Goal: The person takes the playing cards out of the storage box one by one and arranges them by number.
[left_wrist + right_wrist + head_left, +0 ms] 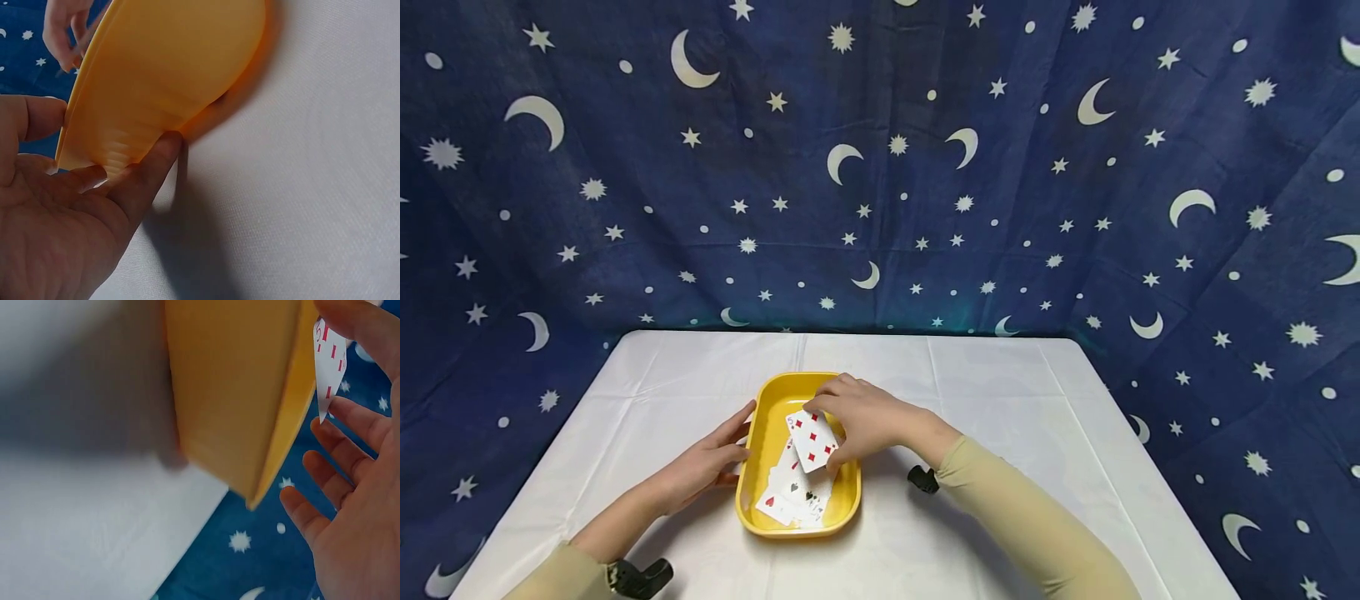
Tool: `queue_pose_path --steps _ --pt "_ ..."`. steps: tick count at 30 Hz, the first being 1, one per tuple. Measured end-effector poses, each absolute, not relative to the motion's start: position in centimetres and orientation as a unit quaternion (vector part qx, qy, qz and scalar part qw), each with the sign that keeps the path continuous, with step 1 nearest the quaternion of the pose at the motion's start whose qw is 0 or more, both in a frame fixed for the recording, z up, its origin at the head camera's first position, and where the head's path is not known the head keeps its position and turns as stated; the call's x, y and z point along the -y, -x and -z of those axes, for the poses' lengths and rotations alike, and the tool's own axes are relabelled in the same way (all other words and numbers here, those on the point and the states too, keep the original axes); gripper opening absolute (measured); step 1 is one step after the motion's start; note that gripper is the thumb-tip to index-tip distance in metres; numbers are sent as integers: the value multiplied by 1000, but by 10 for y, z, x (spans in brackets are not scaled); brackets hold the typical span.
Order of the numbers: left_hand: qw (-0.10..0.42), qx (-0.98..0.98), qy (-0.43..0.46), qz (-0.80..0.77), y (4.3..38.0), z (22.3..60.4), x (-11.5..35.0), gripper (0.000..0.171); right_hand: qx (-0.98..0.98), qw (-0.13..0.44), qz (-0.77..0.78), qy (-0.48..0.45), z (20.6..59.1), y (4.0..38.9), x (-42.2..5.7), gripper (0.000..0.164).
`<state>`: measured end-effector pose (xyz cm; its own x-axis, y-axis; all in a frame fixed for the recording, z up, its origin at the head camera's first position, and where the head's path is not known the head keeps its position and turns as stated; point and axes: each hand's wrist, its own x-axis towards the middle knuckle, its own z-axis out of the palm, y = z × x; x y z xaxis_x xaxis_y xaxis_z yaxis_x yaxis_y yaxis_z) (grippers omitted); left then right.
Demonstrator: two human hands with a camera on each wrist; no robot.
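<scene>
A yellow tray (761,433) with a raised rim stands on the white-covered table, with several playing cards (785,500) overlapping on its floor. Above them, my right hand (868,421) pinches a playing card (808,442) with red diamonds between thumb and fingertips. The card's face is turned up and tilted, overlapping the other cards in the head view. In the right wrist view this card (330,359) sits beyond the tray's rim. My left hand (703,467) rests against the tray's left side, fingers spread along the outer wall (169,56) and at the rim.
The white tablecloth (1000,467) extends around the tray. Behind the table hangs a dark blue curtain (880,217) with white moons and stars. Black wrist devices (640,577) sit at the sleeve cuffs, near the table surface.
</scene>
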<state>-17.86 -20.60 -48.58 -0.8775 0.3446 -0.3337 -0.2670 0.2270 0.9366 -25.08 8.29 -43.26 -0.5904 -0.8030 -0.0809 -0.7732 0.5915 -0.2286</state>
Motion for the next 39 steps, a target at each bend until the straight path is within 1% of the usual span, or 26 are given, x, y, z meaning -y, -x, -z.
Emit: queue_pose_path --steps 8,14,20,30,39 --pt "247 -741 -32 -624 179 486 206 81 -903 54 121 409 415 256 -118 82" --pt "247 -742 -31 -623 179 486 206 81 -913 26 143 382 408 262 -149 85" --pt "249 -742 -23 -622 180 486 206 81 -926 18 138 350 408 264 -180 87" --pt "250 -740 -32 -624 180 486 207 81 -941 43 109 318 437 256 -220 86" --pt "247 -740 -25 -625 181 488 206 81 -943 55 97 313 470 241 -231 85"
